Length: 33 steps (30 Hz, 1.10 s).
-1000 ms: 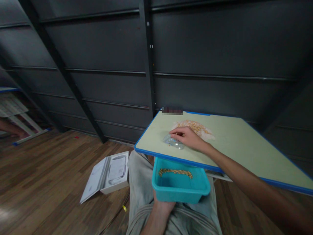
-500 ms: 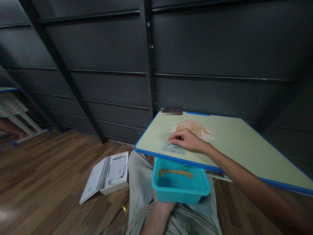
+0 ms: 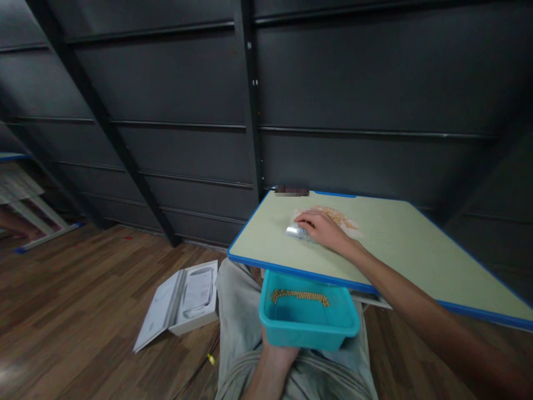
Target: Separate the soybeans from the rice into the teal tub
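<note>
My right hand (image 3: 321,226) is closed on a clear plastic protractor (image 3: 293,230), which is lifted or tilted at the near edge of a heap of yellow beans (image 3: 336,215). A whitish powdery patch lies around the heap on the pale green tabletop (image 3: 400,239). My left hand (image 3: 280,354) supports a turquoise plastic bin (image 3: 310,328) from beneath, its fingers mostly hidden under it. Inside the bin, a band of beans (image 3: 300,295) lies along the far side. The bin sits over my lap, just below the table's blue edge (image 3: 291,270).
An open white box (image 3: 194,316) with packaging inside stands on the wooden floor (image 3: 95,300) to the left. A dark pixelated object (image 3: 291,191) lies at the table's back edge. Dark panelled wall (image 3: 187,150) rises behind. Part of another person's foot shows far left.
My right hand has moved slightly away from me, toward the heap, taking the protractor up from lying flat to tilted. My left hand and the bin stay nearly still.
</note>
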### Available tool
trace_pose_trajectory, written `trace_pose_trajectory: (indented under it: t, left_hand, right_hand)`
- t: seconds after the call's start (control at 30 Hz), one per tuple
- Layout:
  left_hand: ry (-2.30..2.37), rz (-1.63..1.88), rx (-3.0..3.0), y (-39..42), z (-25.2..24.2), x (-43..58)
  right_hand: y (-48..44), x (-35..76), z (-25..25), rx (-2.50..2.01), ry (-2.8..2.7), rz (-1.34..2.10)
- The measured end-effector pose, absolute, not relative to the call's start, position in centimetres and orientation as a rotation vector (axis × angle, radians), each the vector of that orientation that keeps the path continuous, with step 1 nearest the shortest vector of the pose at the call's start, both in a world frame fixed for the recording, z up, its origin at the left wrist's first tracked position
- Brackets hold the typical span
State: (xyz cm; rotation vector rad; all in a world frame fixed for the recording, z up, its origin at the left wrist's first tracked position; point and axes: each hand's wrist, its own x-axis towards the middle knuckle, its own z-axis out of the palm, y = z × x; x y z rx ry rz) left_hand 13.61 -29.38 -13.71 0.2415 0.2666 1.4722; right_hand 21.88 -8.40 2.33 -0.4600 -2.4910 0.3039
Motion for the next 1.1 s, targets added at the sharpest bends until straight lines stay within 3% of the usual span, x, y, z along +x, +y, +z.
trace_pose_trajectory:
  t: [0.4,1.1]
  left_hand:
    - [0.199,1.445,0.187,-29.1,-12.5,13.8]
    - [0.283,1.429,0.115,-29.2,-13.2,13.6]
  right_hand:
    - [-7.2,22.5,2.4,-0.694,-2.470,0.069]
    - [-4.0,24.2,3.0,-0.703,-2.165,0.216]
